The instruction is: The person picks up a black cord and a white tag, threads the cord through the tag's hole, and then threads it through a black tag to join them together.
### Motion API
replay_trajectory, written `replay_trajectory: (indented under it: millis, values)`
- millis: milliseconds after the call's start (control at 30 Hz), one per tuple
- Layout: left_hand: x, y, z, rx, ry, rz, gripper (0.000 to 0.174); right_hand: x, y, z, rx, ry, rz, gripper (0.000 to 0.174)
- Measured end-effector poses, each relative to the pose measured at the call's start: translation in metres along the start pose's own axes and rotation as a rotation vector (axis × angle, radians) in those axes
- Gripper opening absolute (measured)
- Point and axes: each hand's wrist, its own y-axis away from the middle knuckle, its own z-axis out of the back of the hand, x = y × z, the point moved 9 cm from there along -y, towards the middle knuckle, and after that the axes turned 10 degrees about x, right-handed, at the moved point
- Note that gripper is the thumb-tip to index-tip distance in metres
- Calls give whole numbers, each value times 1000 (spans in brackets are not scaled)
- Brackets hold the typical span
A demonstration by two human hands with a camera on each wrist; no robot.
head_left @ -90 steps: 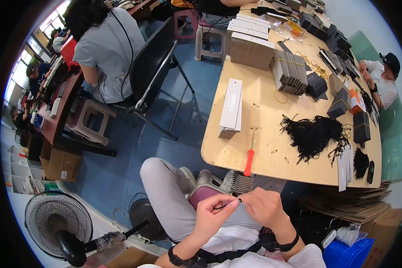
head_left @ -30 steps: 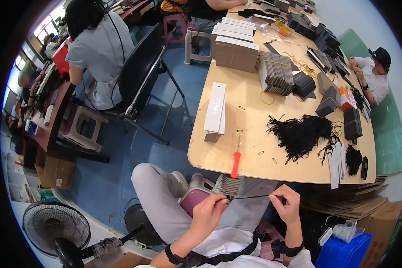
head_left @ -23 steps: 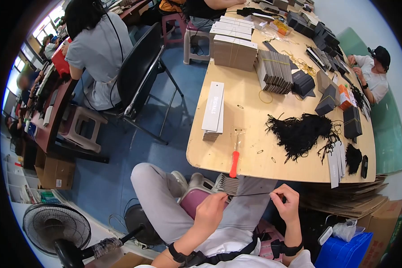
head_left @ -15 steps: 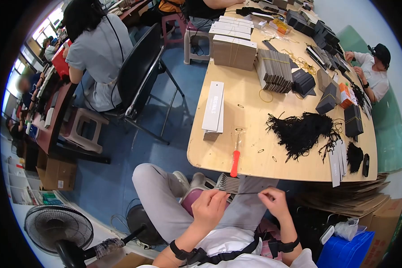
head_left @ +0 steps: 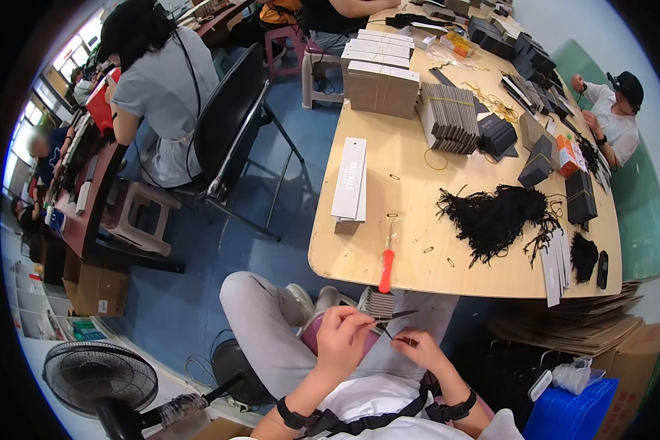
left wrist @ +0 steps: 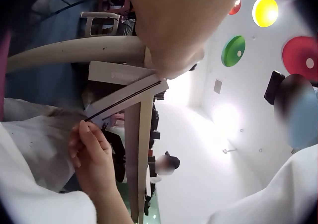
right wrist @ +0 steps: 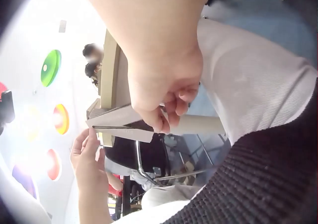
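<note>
Left grip (head_left: 342, 339) is pinched closed on a thin black cord (left wrist: 123, 100), which is nipped farther right by the right grip (head_left: 422, 350), presumably for tension.

Head view: I read ORIGINALS along the top white card (head_left: 350, 180) of the stack on the counter (head_left: 345, 257); a finer line beside it stays illegible.

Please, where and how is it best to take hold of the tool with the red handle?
Probably by the red handle, coming from the near side of the table: this thick end lies at its edge, while the thin shaft points inward.
</note>
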Motion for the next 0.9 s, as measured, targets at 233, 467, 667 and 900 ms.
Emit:
replay_trajectory:
  millis: [233,467,667,900]
  values:
    - [-4,11,-14,136,-11,-146,15,5,0,-1,23,7,33,15]
    - [19,16,-26,138,284,143,13,-4,1,-13,50,-47,-12,16]
    - [20,13,-26,168,342,186,13,14,4,-8,71,1,17,12]
    - [39,33,-32,188,709,354,10,93,24,15,-10,-9,198,9]
